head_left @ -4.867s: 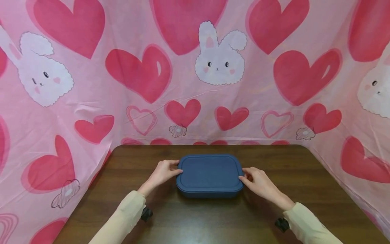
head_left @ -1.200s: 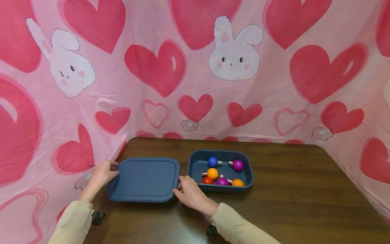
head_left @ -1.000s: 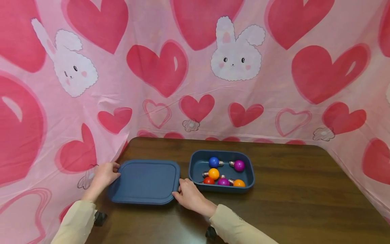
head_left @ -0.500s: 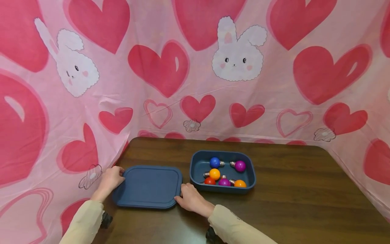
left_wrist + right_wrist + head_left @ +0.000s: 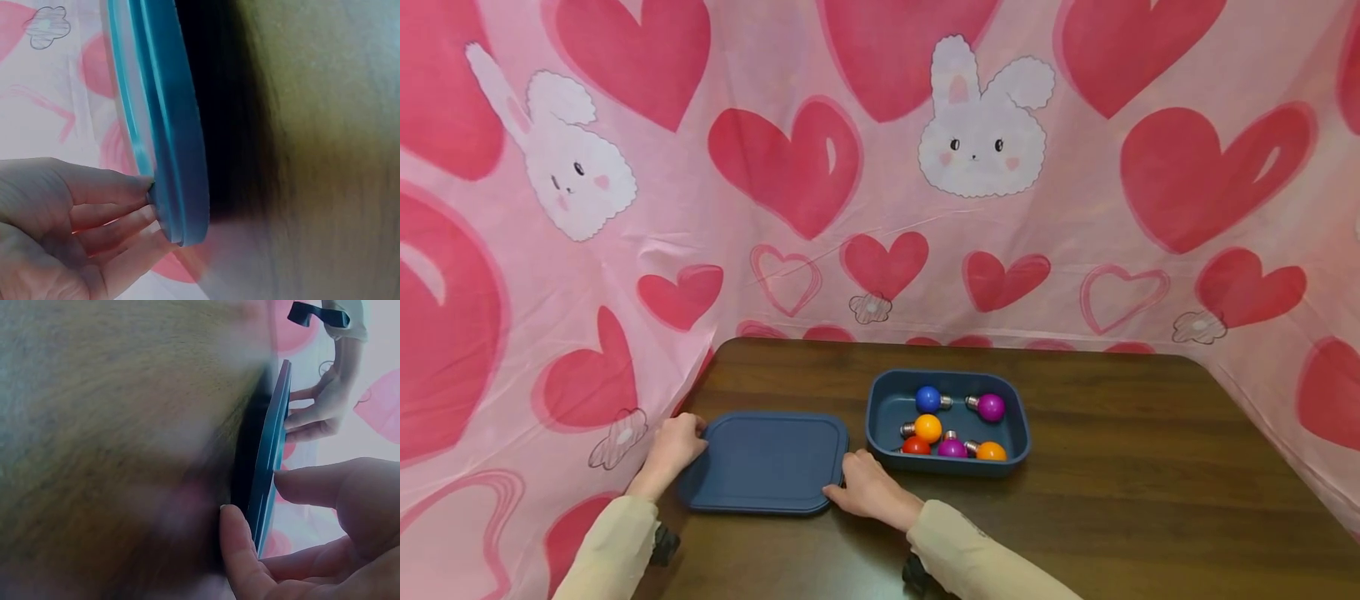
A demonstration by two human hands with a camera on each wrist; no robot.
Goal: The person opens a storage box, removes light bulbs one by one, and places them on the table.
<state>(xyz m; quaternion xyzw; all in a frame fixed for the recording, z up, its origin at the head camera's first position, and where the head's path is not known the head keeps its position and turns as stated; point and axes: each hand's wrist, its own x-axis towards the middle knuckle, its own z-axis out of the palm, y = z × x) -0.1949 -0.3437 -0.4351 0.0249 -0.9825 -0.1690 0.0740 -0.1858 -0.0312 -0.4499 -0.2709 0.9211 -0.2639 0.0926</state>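
A flat dark blue lid point(image 5: 767, 462) with rounded corners lies low over the left part of the table. At its left edge my left hand point(image 5: 674, 452) grips the rim; the left wrist view has the thumb point(image 5: 119, 187) against the lid's rim point(image 5: 178, 156). My right hand point(image 5: 872, 490) pinches the opposite edge, thumb above and a finger low by the table in the right wrist view. To the right stands the uncovered blue box point(image 5: 951, 468), holding several colored light bulbs: a blue bulb point(image 5: 928, 399), a red bulb point(image 5: 916, 446), purple and orange ones.
The brown wooden table point(image 5: 1120, 467) extends to the right of the box. A pink cloth point(image 5: 820, 200) printed with hearts and rabbits hangs behind and at both sides, close to my left hand. A dark device point(image 5: 666, 544) sits at my left wrist.
The lid has come off the box and travelled left, uncovering the bulbs. Over the last second, both hands brought it slightly nearer me and lower. The box stayed in place.
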